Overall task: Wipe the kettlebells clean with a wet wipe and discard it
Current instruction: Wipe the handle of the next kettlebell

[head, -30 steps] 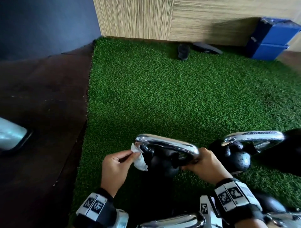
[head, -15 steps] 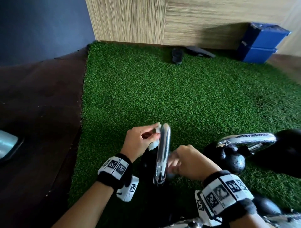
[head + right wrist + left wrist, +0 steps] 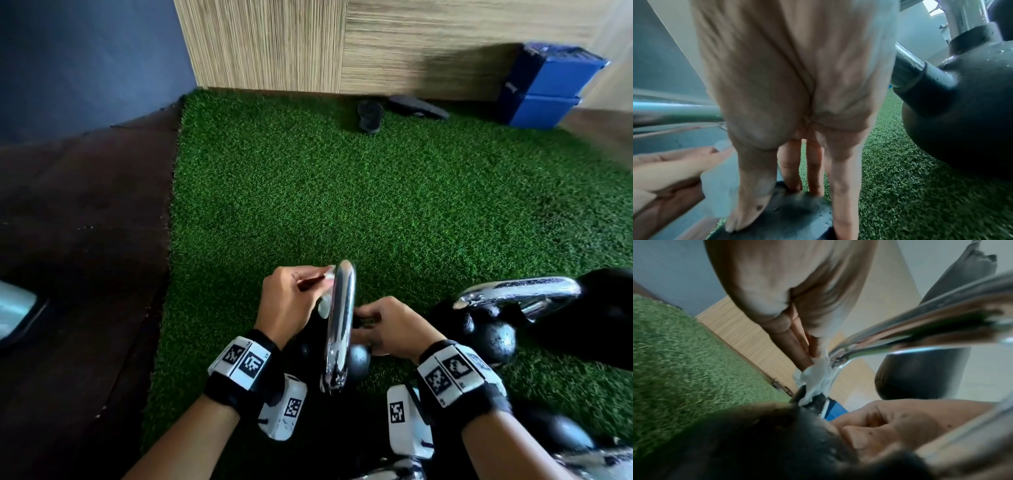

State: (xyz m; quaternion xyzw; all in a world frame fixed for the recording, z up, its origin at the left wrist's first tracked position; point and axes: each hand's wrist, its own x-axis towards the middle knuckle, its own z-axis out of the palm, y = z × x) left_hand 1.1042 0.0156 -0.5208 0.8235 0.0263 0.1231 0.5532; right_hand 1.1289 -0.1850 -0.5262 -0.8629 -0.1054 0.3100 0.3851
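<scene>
Chrome handle (image 3: 339,325) of the near kettlebell (image 3: 356,363) on the turf (image 3: 342,205) runs straight away from the person. Left hand (image 3: 291,305) pinches the wet wipe (image 3: 325,301) against its left flank; right hand (image 3: 387,329) grips the black body opposite, fingers curled.

A black kettlebell (image 3: 356,365) with a chrome handle (image 3: 340,325) stands on turf; a white wipe (image 3: 816,379) presses against the handle's far end.

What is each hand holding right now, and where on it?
The left hand pinches the wet wipe by its top edge against the kettlebell handle. The right hand grips that kettlebell's black body just below the handle.
</scene>
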